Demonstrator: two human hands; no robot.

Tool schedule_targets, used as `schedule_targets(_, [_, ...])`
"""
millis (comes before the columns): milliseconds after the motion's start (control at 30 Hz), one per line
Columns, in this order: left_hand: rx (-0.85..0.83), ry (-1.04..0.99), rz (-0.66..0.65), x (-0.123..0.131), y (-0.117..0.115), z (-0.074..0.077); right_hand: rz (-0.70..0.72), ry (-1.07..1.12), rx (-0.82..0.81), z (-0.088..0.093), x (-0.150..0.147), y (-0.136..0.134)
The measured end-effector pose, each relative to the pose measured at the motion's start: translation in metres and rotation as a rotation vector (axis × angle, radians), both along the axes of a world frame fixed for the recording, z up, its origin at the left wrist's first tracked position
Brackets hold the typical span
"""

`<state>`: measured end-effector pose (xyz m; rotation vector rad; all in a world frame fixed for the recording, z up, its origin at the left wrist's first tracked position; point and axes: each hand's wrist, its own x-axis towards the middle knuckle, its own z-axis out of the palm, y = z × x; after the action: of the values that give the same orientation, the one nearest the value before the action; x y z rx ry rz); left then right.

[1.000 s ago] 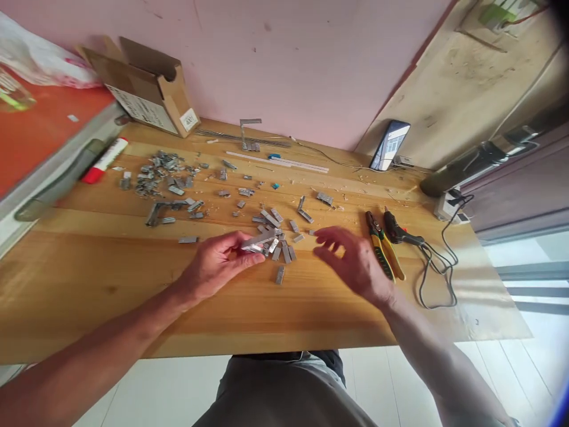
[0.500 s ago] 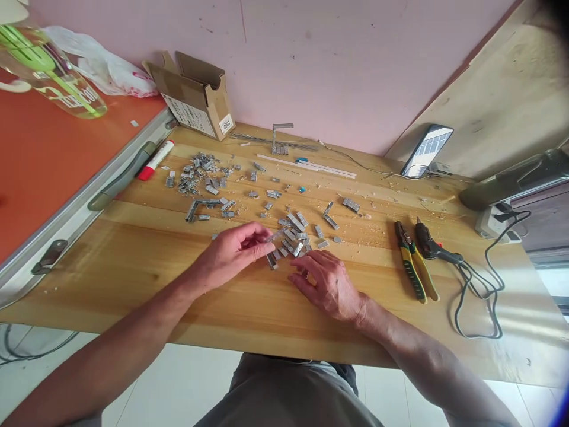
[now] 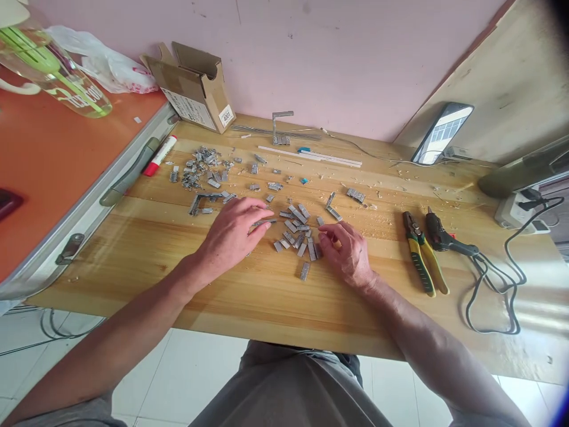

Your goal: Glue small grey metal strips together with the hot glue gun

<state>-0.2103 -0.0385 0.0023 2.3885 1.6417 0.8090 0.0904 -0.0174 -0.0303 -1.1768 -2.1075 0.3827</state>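
Observation:
My left hand (image 3: 234, 230) rests on the wooden table (image 3: 267, 296) with its fingers pinched on a thin grey metal strip (image 3: 264, 222). My right hand (image 3: 347, 251) lies just right of a small heap of short grey metal pieces (image 3: 297, 232), its fingers curled and pinching at one of the pieces at the heap's right edge. One single piece (image 3: 304, 270) lies apart, nearer to me. A second, larger heap of metal scraps (image 3: 200, 169) sits farther back on the left.
Green-and-yellow pliers (image 3: 420, 255) and a black corded tool (image 3: 444, 238) lie to the right, with a coiled cable (image 3: 493, 296). A cardboard box (image 3: 192, 89), a red marker (image 3: 160, 155), white sticks (image 3: 311, 156) and a leaning phone (image 3: 442, 133) stand at the back. An orange surface (image 3: 48, 154) with a bottle (image 3: 57, 77) borders the left.
My right hand has moved from the near side of the small heap to its right edge. My left hand has slid forward with the strip. The camera has shifted slightly.

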Motion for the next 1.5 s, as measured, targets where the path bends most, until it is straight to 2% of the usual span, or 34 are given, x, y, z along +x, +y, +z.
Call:
schedule_targets(100, [0.018, 0.106, -0.131, 0.024, 0.017, 0.008, -0.010, -0.022, 0.009, -0.005, 0.000, 0.002])
schedule_targets(200, [-0.031, 0.274, -0.199, 0.046, 0.042, 0.009, -0.014, -0.037, 0.051, -0.008, -0.001, 0.002])
schedule_targets(267, [-0.083, 0.367, -0.218, 0.052, 0.057, 0.008, -0.003, -0.044, 0.072, -0.009, -0.001, 0.002])
schedule_targets(367, [-0.098, 0.394, -0.218, 0.047, 0.067, 0.010, 0.014, -0.060, 0.061, -0.009, -0.001, 0.002])
schedule_targets(467, [-0.080, 0.371, -0.198, 0.031, 0.059, 0.019, 0.047, -0.073, 0.061, -0.009, -0.001, 0.001])
schedule_targets(567, [-0.058, 0.380, -0.162, 0.025, 0.039, 0.026, 0.140, -0.107, 0.097, -0.008, -0.003, -0.002])
schedule_targets(700, [-0.097, 0.364, -0.211, 0.046, 0.013, 0.023, 0.225, -0.180, 0.128, -0.008, -0.009, -0.008])
schedule_targets(800, [-0.183, 0.406, -0.178, 0.063, 0.004, 0.017, 0.179, -0.152, 0.114, -0.011, -0.009, -0.008])
schedule_targets(900, [-0.255, 0.401, -0.140, 0.062, 0.001, 0.017, 0.117, -0.074, 0.123, -0.014, -0.006, -0.004])
schedule_targets(1000, [-0.312, 0.364, -0.153, 0.042, 0.000, 0.024, 0.109, -0.044, 0.128, -0.017, -0.005, -0.001])
schedule_targets(1067, [-0.310, 0.325, -0.171, 0.027, 0.000, 0.029, 0.113, -0.038, 0.119, -0.018, -0.005, 0.000])
schedule_targets(1167, [-0.257, 0.274, -0.129, 0.011, 0.001, 0.030, 0.105, -0.028, 0.099, -0.018, -0.005, -0.001])
schedule_targets(1333, [-0.339, 0.238, -0.230, 0.012, 0.003, 0.027, 0.131, -0.011, 0.121, -0.016, -0.004, -0.002])
schedule_targets(1500, [-0.263, 0.215, -0.125, 0.010, 0.014, 0.026, 0.138, -0.028, 0.137, -0.013, -0.001, -0.001])
